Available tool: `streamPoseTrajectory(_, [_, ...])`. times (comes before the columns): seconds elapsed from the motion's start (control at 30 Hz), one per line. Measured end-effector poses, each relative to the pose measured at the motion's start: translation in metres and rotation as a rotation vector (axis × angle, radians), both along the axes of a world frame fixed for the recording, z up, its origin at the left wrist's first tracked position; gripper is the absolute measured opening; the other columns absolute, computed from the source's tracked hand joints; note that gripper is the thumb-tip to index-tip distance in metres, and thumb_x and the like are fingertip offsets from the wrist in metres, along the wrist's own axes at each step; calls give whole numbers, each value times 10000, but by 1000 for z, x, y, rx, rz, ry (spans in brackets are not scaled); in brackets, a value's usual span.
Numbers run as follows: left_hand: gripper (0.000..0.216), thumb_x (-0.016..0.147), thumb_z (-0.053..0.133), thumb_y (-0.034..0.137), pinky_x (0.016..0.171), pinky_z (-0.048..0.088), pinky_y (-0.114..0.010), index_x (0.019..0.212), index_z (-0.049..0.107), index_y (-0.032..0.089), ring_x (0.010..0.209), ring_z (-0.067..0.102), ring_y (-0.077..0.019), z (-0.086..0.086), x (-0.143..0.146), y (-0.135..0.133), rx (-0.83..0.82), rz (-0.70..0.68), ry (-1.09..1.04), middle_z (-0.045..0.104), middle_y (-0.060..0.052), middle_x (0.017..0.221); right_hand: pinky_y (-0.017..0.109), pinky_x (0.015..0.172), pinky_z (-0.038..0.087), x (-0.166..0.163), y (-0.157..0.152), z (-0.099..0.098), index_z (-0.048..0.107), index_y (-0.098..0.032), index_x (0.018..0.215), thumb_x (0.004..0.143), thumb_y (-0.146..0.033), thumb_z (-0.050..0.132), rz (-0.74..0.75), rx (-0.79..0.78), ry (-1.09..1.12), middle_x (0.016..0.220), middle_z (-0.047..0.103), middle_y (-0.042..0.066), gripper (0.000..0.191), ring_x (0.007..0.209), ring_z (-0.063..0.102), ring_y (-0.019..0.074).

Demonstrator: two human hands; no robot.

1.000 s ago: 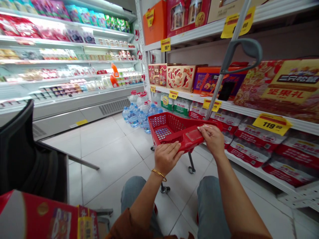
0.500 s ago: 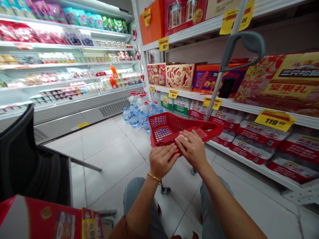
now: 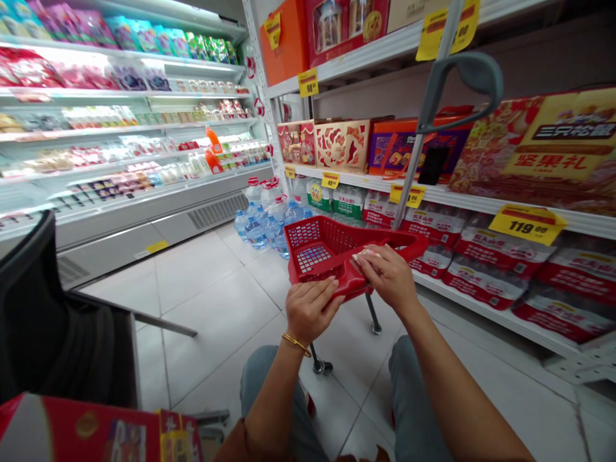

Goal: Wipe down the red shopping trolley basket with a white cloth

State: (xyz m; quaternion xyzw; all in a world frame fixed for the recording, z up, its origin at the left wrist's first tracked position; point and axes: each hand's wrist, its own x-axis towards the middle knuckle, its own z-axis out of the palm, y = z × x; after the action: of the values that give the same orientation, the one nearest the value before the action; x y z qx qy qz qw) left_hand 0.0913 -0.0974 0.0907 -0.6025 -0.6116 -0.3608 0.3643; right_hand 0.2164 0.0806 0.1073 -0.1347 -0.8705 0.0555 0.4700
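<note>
A red plastic basket (image 3: 332, 226) with a perforated floor and walls sits on thin metal legs with casters in front of my knees. My left hand (image 3: 310, 309) is closed over its near rim, fingers on top. On the handle-like right part of that rim, my right hand (image 3: 391, 277) presses down with bent fingers. Under those fingers a bit of whitish, crumpled material, like a wipe or tissue (image 3: 366, 253), shows; most of it is hidden. A grey pole (image 3: 409, 183) with a grey looped handle (image 3: 461, 90) rises behind the basket's right end.
Large water bottles (image 3: 262, 224) stand on the floor behind the basket. Shelving (image 3: 481, 196) with gift boxes and packed water runs along the right. A lit refrigerated display (image 3: 120, 231) fills the left back. A black chair (image 3: 62, 308) and red box (image 3: 86, 427) are close on my left.
My right hand has slid a little right along the basket rim with the whitish piece, away from my left hand. My left hand keeps its place on the rim.
</note>
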Motion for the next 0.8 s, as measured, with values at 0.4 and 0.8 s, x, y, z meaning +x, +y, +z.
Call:
streamPoseTrajectory(0.4, [209,862,677,296,711,493,-335,1051,711,215,805,723,-176,2,1,2,20,16,-4,777,-48,1007,467,1015,492,12,41,0,760,-251,940,934,-417,539,16,-188,52,1023,757,66,277,1042,688,229])
streamPoseTrajectory(0.8, [193,838,710,267,722,495,-328,1023,714,215,786,719,-161,-2,-14,-1,56,-19,-6,784,-26,969,337,857,566,13,40,0,769,-242,954,936,-418,544,-35,-168,80,975,758,58,286,960,699,203])
